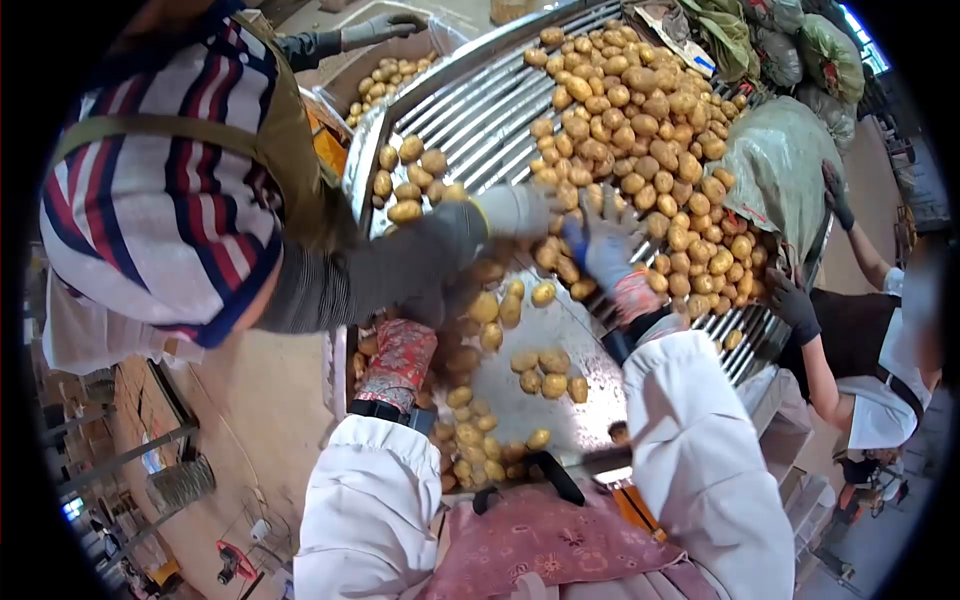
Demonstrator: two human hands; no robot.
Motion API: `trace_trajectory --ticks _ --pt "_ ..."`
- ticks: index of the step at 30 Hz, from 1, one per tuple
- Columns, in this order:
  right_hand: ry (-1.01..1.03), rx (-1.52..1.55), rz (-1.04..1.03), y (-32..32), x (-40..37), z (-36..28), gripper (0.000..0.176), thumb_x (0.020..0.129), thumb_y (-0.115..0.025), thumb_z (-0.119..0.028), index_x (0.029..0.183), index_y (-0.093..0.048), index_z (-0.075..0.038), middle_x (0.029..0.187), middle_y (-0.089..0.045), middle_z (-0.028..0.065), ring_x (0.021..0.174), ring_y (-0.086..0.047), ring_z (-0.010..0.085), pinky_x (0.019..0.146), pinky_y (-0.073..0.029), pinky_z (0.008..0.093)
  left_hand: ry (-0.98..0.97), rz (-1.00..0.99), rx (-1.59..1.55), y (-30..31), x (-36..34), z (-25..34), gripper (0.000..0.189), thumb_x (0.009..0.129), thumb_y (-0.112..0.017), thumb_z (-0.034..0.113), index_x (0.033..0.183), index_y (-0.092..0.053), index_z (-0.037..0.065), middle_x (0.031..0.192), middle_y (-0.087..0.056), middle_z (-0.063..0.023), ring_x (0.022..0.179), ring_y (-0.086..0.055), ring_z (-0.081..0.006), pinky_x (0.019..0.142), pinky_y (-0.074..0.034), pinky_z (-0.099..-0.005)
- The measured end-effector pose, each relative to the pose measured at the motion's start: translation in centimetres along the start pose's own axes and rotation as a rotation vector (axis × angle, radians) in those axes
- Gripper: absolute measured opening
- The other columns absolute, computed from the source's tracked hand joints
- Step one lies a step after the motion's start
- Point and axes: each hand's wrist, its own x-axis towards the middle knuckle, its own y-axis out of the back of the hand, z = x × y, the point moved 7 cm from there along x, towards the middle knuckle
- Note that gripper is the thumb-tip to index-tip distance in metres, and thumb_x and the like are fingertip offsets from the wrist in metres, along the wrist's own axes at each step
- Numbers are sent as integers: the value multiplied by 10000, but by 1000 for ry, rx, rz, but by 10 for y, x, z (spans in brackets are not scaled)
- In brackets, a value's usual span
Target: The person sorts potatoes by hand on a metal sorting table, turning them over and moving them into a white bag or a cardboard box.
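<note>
My right hand, in a grey and blue glove with a red patterned cuff, reaches over the near edge of a potato heap. Its fingers are spread against the potatoes. My left hand is dark and blurred, partly covered by a co-worker's striped sleeve; its fingers cannot be made out. Near it, potatoes lie on a metal plate. A co-worker's grey-gloved hand is beside my right hand. Another small group of potatoes rests on the plate below.
Metal rollers carry the heap, with several potatoes at their left end. At right, another person's gloved hands are at a greenish sack. More filled sacks stand behind. A potato-filled container stands at upper left.
</note>
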Motion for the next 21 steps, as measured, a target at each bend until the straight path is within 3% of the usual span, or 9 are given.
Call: trace_trajectory --ticks 1,3,4,7,8,10,13,18,21 --pt "-30 11 -55 26 -19 -26 628 942 -508 -511 1519 -400 -287 1584 -311 215 1346 -378 514 1066 -237 717 -13 87 53 1 -26 7 673 906 -603 461 1416 -477 41 1382 -544 -194 1179 -596 -329 984 -490 -451" --pt "204 373 -88 42 -70 -53 615 945 -513 -488 1515 -404 -286 1539 -389 195 1355 -381 497 1073 -222 721 -48 106 -24 -4 -80 34 730 886 -621 513 1426 -466 47 1392 -532 -189 1165 -598 -336 977 -492 -463" --pt "177 163 -70 47 -102 -70 572 946 -538 -442 1482 -451 -263 1495 -442 183 1348 -399 474 1081 -222 712 134 -218 -548 -15 -97 48 822 882 -612 522 1509 -377 45 1500 -440 -194 1266 -507 -437 1090 -378 -539" --pt "457 111 -120 40 -205 -73 500 948 -543 -431 1417 -531 -258 1535 -420 111 1422 -325 448 1110 -184 703 -43 -147 -444 -31 -180 81 778 874 -598 560 1505 -413 146 1579 -367 -96 1403 -331 -501 1181 -208 -584" --pt "443 215 -257 45 -237 -67 511 959 -533 -390 1455 -487 -275 1570 -390 30 1499 -227 379 1165 -85 691 -68 -196 -285 -28 -210 88 762 892 -585 561 1516 -402 165 1589 -352 -92 1435 -261 -499 1182 -170 -611" --pt "460 211 -335 60 -296 -49 510 962 -531 -387 1457 -487 -275 1565 -398 31 1499 -232 372 1167 -98 683 -173 -175 -87 -22 -267 95 692 928 -564 533 1520 -415 206 1598 -335 -85 1481 -158 -480 1158 -76 -696" --pt "496 245 -343 77 -352 -6 538 954 -552 -387 1470 -486 -250 1535 -435 67 1471 -288 370 1167 -149 652 -92 -190 -134 -30 -334 75 651 927 -582 504 1500 -450 225 1579 -369 -96 1470 -204 -474 1169 -114 -659" --pt "168 189 -327 85 -395 80 568 926 -582 -358 1452 -500 -160 1476 -455 217 1361 -402 442 1163 -273 534 153 -86 -91 -28 -396 48 752 874 -652 509 1526 -410 223 1608 -318 -96 1478 -213 -442 1181 -147 -613" --pt "95 268 -297 90 -396 93 577 907 -609 -326 1438 -505 -127 1472 -466 205 1359 -408 430 1161 -281 525 321 -62 -141 -30 -407 32 781 881 -642 532 1546 -375 221 1619 -271 -147 1470 -228 -445 1183 -171 -587"
